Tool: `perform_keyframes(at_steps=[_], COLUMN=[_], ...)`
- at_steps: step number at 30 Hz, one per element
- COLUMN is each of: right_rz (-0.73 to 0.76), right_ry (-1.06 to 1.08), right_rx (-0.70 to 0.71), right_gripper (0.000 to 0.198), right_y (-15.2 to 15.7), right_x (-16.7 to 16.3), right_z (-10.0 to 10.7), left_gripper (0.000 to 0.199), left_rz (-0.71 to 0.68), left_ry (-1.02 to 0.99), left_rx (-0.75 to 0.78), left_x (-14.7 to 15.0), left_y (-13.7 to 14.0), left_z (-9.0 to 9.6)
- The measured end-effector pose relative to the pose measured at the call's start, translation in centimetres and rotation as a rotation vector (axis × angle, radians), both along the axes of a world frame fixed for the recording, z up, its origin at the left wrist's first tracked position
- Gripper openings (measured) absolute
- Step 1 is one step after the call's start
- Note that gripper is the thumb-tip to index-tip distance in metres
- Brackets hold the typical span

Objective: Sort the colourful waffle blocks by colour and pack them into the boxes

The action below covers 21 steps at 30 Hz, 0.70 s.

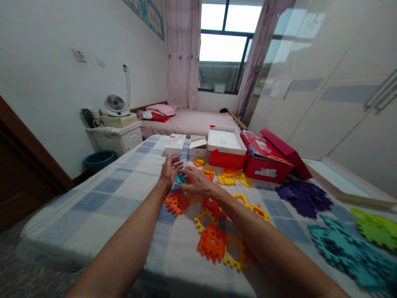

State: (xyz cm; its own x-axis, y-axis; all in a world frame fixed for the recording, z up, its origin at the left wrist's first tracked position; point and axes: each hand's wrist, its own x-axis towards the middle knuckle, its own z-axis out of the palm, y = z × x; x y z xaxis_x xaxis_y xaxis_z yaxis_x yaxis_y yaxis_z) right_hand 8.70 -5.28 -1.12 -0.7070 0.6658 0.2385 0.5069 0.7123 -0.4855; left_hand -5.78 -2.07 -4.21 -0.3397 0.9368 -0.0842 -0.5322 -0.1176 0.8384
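My left hand (169, 170) is open, its fingers apart and pointing right, above the checked bed cover. My right hand (198, 182) reaches in from the right, thumb and fingers apart. Between the two hands shows a teal interlocking plastic piece (181, 179); whether either hand touches it I cannot tell. Below them lies an orange notched piece (176, 203). Nearer to me are another orange piece (212, 242), a yellow frame-shaped piece (204, 219) and a second yellow frame (235, 252). More yellow pieces (228, 179) are spread beyond my right hand.
Across the back stand a white box (175, 145), a small open box (197, 147), a red-and-white box (228, 159) and a red carton (266, 167). To the right lie piles of purple pieces (304, 196), teal pieces (350, 252) and lime-green pieces (376, 227), beside a shallow tray-like lid (353, 178).
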Motion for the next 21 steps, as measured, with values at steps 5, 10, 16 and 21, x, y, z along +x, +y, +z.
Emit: perform_keyframes(at_steps=[5, 10, 16, 21], right_rz=[0.002, -0.321, -0.971, -1.306], right_ry=[0.628, 0.606, 0.071, -0.231], right_rx=[-0.513, -0.357, 0.371, 0.484], right_gripper=[0.042, 0.048, 0.040, 0.043], right_y=[-2.0, -7.0, -15.5, -18.9], right_x=[3.0, 10.8, 25.7, 34.1], right_z=[2.7, 4.5, 1.6, -2.5], left_gripper=[0.042, 0.042, 0.042, 0.042], left_rz=[-0.021, -0.040, -0.023, -0.005], left_ry=[0.049, 0.107, 0.193, 0.205], left_rx=[-0.018, -0.045, -0.044, -0.041], left_x=[-0.1, -0.2, -0.1, 0.0], left_y=[-0.1, -0.3, -0.3, -0.5], left_z=[-0.1, 0.1, 0.1, 0.2])
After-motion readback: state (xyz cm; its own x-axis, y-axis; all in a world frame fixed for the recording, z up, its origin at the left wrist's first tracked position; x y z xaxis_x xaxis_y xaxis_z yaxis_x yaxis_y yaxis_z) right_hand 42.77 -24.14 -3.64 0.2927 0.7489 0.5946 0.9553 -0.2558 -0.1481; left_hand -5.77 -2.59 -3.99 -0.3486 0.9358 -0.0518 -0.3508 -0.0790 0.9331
